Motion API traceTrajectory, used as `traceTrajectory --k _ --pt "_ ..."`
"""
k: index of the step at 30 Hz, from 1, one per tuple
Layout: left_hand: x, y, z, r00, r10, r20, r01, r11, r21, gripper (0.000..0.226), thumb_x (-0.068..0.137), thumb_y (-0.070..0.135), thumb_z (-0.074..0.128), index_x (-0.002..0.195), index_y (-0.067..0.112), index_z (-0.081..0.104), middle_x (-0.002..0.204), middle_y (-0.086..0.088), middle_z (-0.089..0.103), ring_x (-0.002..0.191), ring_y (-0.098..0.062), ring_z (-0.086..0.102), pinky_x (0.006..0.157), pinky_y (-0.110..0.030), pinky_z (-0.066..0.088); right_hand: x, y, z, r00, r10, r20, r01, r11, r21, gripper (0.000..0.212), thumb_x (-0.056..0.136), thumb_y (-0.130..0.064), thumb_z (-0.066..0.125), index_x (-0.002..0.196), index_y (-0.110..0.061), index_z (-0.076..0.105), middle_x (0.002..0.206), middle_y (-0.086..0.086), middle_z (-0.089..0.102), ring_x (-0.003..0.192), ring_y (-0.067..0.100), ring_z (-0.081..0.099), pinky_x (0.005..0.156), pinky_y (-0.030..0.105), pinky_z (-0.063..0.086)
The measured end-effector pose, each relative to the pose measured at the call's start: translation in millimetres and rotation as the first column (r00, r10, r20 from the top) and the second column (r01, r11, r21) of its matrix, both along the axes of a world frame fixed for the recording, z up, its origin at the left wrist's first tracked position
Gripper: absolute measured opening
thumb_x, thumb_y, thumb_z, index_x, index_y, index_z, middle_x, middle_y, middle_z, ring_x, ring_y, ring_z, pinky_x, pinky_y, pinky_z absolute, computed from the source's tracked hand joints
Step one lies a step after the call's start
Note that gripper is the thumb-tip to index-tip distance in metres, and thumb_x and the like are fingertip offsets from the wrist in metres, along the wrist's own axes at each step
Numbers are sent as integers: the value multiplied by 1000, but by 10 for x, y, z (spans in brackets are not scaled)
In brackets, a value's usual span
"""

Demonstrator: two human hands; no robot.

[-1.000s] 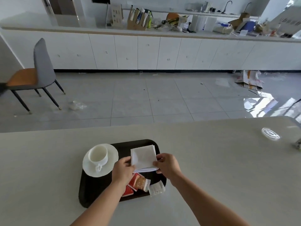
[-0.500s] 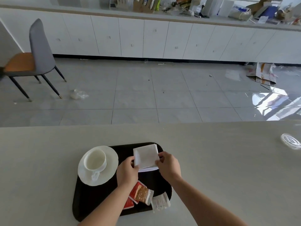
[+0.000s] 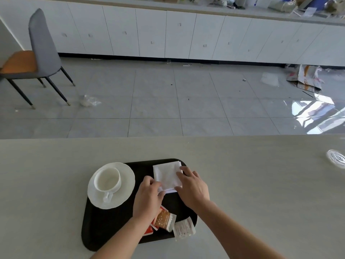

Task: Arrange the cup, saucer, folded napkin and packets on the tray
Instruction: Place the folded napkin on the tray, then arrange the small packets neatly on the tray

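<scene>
It looked like a shared kitchen or break room. A long row of white cupboards [image 3: 168, 34] ran along the far wall, and the worktop [image 3: 205, 11] above them was piled with stuff. The floor [image 3: 158, 101] had big grey tiles, with scraps of cardboard [image 3: 304, 77] and plastic [image 3: 89, 100] on it. One grey chair [image 3: 41, 49] stood by the wall, across from a wide pale bench [image 3: 252, 180].

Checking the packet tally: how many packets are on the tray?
3: a red packet under the left forearm, an orange packet beside it, a white packet overhanging the near edge of the tray. The arm may hide more.
</scene>
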State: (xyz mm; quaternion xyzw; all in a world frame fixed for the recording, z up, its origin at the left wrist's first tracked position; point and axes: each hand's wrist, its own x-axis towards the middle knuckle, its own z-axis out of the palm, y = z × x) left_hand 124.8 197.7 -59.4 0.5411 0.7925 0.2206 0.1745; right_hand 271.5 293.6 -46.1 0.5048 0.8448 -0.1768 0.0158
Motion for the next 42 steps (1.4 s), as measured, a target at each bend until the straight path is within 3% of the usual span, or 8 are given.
traceTrajectory --k 4,8,13,17,23,31,37,42 --pt "-69 21 8 983 -105 -148 114 992 51 9 81 25 75 83 17 72 118 -3 61 101 -16 63 73 -26 55 -5 19 -12 1000 23 20 -23 1000 -5 42 90 -43 65 130 -32 58 150 -15 39 125 19 40 78 34 56" --pt "-120 70 1 975 -159 -156 163 987 14 8 79 23 77 81 18 71 114 0 65 100 -14 65 74 -25 51 11 49 -24 996 67 59 -69 997 37 40 89 -43 66 126 -30 61 148 -12 43 122 20 40 78 36 56" --pt "-133 113 36 980 -168 -104 167 986 -21 9 85 23 70 91 17 71 118 1 63 96 -14 65 78 -24 49 42 56 -21 994 96 48 -97 995 32 40 91 -43 64 129 -31 60 149 -13 41 123 20 39 82 36 54" --pt "-125 -53 97 995 -102 -20 103 994 28 31 87 17 68 118 16 65 129 1 57 103 -14 64 83 -17 47 83 -11 48 996 74 -43 -72 996 46 41 91 -39 65 130 -29 59 148 -9 44 126 21 40 85 35 54" --pt "-200 -769 39 999 11 34 -12 999 32 32 86 17 69 117 19 64 114 5 61 103 -10 61 84 -20 51 289 -499 49 964 94 -249 -61 989 138 16 90 -31 66 103 -24 73 104 -11 65 99 16 55 65 29 53" --pt "-212 -1032 -151 999 -40 -36 41 999 3 41 83 30 72 122 20 63 118 4 63 108 -16 58 84 -33 54 224 -870 -78 957 290 -26 -289 957 26 56 78 -67 62 122 -33 61 112 -11 58 102 13 47 82 28 43" --pt "-188 -1086 -321 981 -66 -185 70 997 17 36 84 41 66 118 33 60 123 6 57 111 -20 53 80 -37 49 140 -898 -25 958 287 -15 -286 957 56 37 84 -52 64 109 -24 65 104 -3 61 98 19 53 80 31 44" --pt "-153 -1142 -360 956 -77 -284 83 997 10 41 94 55 27 121 37 52 128 7 52 116 -17 48 93 -41 42 248 -861 13 963 237 -130 -216 964 157 14 91 -22 60 90 -19 74 90 -4 63 80 18 59 59 32 51"
